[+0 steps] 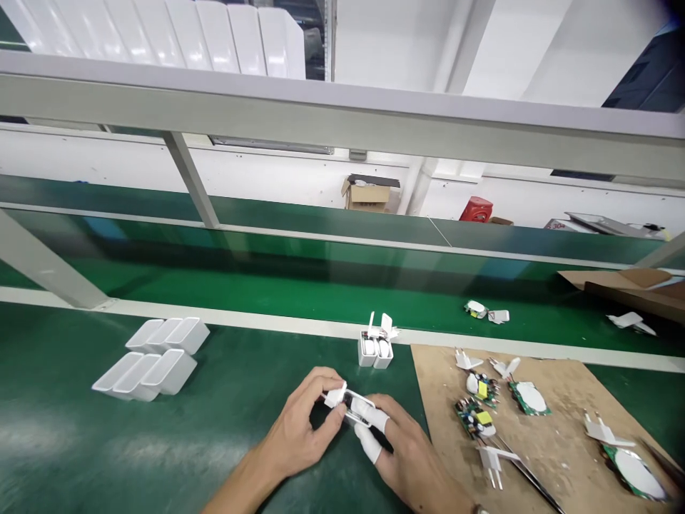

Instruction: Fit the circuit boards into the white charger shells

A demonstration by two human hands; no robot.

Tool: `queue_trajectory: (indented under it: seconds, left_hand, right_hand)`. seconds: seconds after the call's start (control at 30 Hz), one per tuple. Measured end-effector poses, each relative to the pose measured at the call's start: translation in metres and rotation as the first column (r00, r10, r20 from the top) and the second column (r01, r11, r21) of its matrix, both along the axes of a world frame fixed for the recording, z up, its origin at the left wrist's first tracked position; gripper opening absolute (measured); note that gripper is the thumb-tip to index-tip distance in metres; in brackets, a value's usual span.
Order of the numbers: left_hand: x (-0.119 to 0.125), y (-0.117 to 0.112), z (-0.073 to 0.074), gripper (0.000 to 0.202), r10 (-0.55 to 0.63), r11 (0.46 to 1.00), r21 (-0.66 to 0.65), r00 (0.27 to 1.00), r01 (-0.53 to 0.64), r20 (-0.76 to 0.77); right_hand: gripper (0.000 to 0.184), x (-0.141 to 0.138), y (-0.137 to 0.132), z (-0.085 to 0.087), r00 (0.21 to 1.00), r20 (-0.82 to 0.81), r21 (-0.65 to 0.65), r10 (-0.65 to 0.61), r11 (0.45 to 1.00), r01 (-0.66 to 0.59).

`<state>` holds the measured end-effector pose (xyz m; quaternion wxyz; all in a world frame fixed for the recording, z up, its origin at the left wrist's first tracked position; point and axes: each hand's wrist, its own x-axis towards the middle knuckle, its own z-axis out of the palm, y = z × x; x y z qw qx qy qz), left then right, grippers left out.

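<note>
Over the green bench, my left hand (307,421) pinches a small white plug cover (335,395) between thumb and fingers. My right hand (404,446), with white finger cots on its thumb and index finger, grips a white charger housing (368,410) by its end. Dark parts show inside the housing's open side, right beside the cover. Just beyond my hands, two white housings (375,355) stand together with boards inside and plug covers sticking up. At the left, several open white housings (153,360) sit in two rows.
On the right lies a brown cardboard sheet (561,450) with circuit boards (475,420), white plug pieces (604,430) and tweezers (529,475). Loose boards (476,308) rest on the green conveyor (300,293). A metal frame beam (342,125) crosses above.
</note>
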<state>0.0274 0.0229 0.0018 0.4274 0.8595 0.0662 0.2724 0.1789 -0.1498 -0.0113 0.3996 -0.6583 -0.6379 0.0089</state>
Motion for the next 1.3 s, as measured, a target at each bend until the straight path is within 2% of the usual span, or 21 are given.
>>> queue_trajectory:
  seconds: [0.1,0.27,0.33,0.37,0.4,0.43,0.47,0.5,0.53,0.57,0.6,0.67,0.83,0.9,0.97,1.03,1.1,1.2,1.23,1.3]
  left_hand:
    - [0.0,0.003,-0.001,0.01,-0.005,0.999,-0.035,1.0,0.004,-0.015]
    - [0.003,0.006,-0.003,0.008,-0.01,0.998,-0.069,0.999,0.007,-0.046]
    - [0.004,0.003,-0.004,0.02,-0.002,0.991,-0.134,1.0,-0.001,-0.025]
    - [0.004,0.0,-0.004,0.035,0.009,0.986,-0.17,1.0,-0.007,0.015]
    - [0.004,-0.003,-0.003,0.056,0.025,0.982,-0.189,0.998,-0.012,0.065]
    - [0.003,-0.006,-0.002,0.076,0.041,0.984,-0.18,0.992,-0.019,0.117]
    - [0.003,-0.01,0.0,0.091,0.052,0.99,-0.139,0.986,-0.03,0.159]
    - [0.002,-0.014,0.001,0.097,0.055,0.997,-0.072,0.981,-0.043,0.185]
    - [0.001,-0.017,0.003,0.096,0.052,0.998,0.009,0.977,-0.055,0.206]
    - [0.001,-0.02,0.004,0.09,0.044,0.994,0.087,0.972,-0.066,0.23]
    - [0.001,-0.022,0.006,0.086,0.032,0.985,0.153,0.965,-0.074,0.261]
    - [0.002,-0.025,0.006,0.084,0.013,0.967,0.237,0.941,-0.098,0.338]
    - [0.003,-0.024,0.006,0.083,0.028,0.957,0.26,0.931,-0.13,0.364]
    - [0.001,-0.023,0.008,0.08,0.031,0.954,0.269,0.934,-0.134,0.357]
    - [-0.001,-0.023,0.011,0.074,0.026,0.951,0.282,0.94,-0.128,0.341]
    - [-0.003,-0.023,0.013,0.069,0.025,0.953,0.284,0.96,-0.107,0.278]
    - [-0.003,-0.024,0.012,0.079,0.051,0.957,0.273,0.985,-0.096,0.166]
    - [-0.001,-0.027,0.0,0.104,0.134,0.962,0.238,0.991,-0.136,0.023]
    - [0.0,-0.027,-0.004,0.105,0.157,0.966,0.209,0.988,-0.153,-0.004]
    - [0.003,-0.022,-0.012,0.095,0.204,0.973,0.12,0.978,-0.198,-0.039]
  right_hand:
    - [0.037,-0.001,-0.001,0.004,0.999,-0.035,-0.006,0.001,1.0,-0.001]
    - [0.042,-0.002,0.001,0.008,0.999,-0.038,-0.032,0.013,0.999,-0.014]
    - [0.037,-0.002,0.003,0.006,0.983,-0.184,-0.027,0.025,0.999,-0.03]
    - [0.034,-0.002,0.005,0.005,0.944,-0.329,-0.012,0.02,1.0,-0.025]
    - [0.031,-0.003,0.006,0.004,0.861,-0.508,-0.006,0.016,1.0,-0.022]
    - [0.032,-0.003,0.007,0.004,0.725,-0.689,-0.009,0.008,1.0,-0.02]
    - [0.038,-0.005,0.008,0.005,0.55,-0.835,-0.018,-0.002,1.0,-0.024]
    - [0.044,-0.006,0.009,0.006,0.371,-0.928,-0.033,-0.017,0.999,-0.036]
    - [0.049,-0.008,0.01,0.008,0.223,-0.974,-0.048,-0.035,0.997,-0.054]
    - [0.052,-0.011,0.011,0.011,0.122,-0.991,-0.057,-0.047,0.995,-0.077]
    - [0.053,-0.014,0.011,0.013,0.065,-0.996,-0.058,-0.052,0.994,-0.093]
    - [0.053,-0.02,0.012,0.018,0.024,-0.998,-0.055,-0.052,0.991,-0.124]
    - [0.053,-0.03,0.014,0.021,-0.032,-0.998,-0.055,-0.06,0.989,-0.139]
    - [0.051,-0.029,0.014,0.02,-0.023,-0.997,-0.066,-0.069,0.989,-0.133]
    - [0.051,-0.026,0.014,0.018,0.02,-0.998,-0.067,-0.065,0.992,-0.106]
    - [0.051,-0.022,0.014,0.014,0.11,-0.993,-0.056,-0.051,0.998,-0.042]
    - [0.049,-0.019,0.015,0.007,0.305,-0.951,-0.036,-0.053,0.998,0.059]
    - [0.038,-0.018,0.015,-0.005,0.674,-0.735,0.045,-0.075,0.986,0.159]
    - [0.033,-0.019,0.014,-0.008,0.763,-0.644,0.078,-0.062,0.986,0.146]
    - [0.029,-0.021,0.013,-0.011,0.883,-0.469,0.133,-0.022,0.987,0.095]
